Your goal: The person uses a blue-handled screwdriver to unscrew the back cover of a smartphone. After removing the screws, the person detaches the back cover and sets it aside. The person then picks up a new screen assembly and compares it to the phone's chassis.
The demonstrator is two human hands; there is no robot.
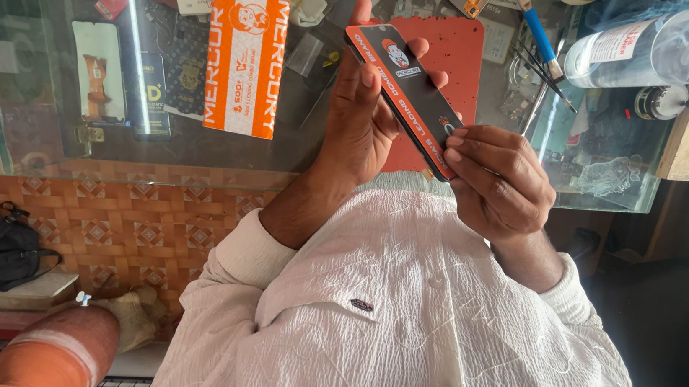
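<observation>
While the phone screen (pixel 408 99) with its black-and-orange sticker film is held up above the glass counter (pixel 197 146), both hands are closed on it — the left hand (pixel 364 120) grips its upper part, the right hand (pixel 497 179) pinches its lower corner. The film looks not yet peeled off — an orange packet (pixel 245 62) lies nearby on the counter.

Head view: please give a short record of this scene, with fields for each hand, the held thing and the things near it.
held thing: flat black and orange panel, tilted, above the glass counter
left hand: left hand grips the upper part of the panel, fingers around its edge
right hand: right hand pinches the lower end
behind panel: red mat
left of hands: orange and white packet
far right: clear plastic bottle, lying on its side
</observation>
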